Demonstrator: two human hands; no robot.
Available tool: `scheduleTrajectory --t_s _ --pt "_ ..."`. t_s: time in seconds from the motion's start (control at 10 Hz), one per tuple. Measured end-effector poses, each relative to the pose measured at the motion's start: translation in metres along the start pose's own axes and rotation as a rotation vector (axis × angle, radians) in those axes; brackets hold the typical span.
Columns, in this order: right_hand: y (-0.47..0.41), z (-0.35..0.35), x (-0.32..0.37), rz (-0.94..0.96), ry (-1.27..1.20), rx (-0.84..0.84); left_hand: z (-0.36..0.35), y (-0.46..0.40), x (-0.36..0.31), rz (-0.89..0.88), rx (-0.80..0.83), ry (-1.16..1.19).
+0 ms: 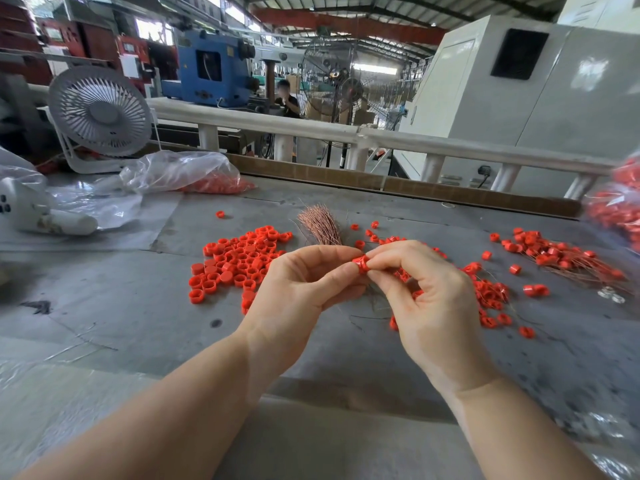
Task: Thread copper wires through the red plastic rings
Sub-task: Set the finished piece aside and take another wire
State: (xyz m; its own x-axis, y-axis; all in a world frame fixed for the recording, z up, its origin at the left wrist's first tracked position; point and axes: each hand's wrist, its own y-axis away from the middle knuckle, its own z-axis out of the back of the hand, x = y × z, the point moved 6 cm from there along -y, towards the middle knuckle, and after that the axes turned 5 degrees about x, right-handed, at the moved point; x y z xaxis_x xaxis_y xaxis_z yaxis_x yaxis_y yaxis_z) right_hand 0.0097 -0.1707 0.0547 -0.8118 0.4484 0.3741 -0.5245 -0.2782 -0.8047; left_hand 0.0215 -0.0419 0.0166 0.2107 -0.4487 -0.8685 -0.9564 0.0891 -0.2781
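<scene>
Between both hands sits one red plastic ring [361,264], held above the grey table [138,306]. My left hand [301,289] pinches it from the left, and my right hand [426,292] pinches it from the right with thumb and forefinger. A thin wire hangs below the ring, hard to make out. A bundle of copper wires [320,225] lies just beyond the hands. Loose red rings [239,261] are heaped to the left. Rings with copper wires through them [568,259] lie at the right, and more rings [491,296] are scattered under my right hand.
A grey desk fan [100,112] stands at the back left beside a clear plastic bag of red rings [194,174]. Another bag of rings [620,206] sits at the right edge. A white device [38,209] lies far left. A white railing [311,128] runs behind the table.
</scene>
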Motion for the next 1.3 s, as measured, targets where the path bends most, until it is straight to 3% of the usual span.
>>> scheduleTrajectory --t_s 0.5,1.3 --pt "0.0008 -0.0001 0.005 0.045 0.14 0.002 0.001 0.0002 -0.0003 -0.027 -0.018 -0.068" --pt "0.0018 -0.0004 0.0038 0.009 0.184 0.012 -0.0011 0.0011 0.0048 0.125 -0.024 0.073"
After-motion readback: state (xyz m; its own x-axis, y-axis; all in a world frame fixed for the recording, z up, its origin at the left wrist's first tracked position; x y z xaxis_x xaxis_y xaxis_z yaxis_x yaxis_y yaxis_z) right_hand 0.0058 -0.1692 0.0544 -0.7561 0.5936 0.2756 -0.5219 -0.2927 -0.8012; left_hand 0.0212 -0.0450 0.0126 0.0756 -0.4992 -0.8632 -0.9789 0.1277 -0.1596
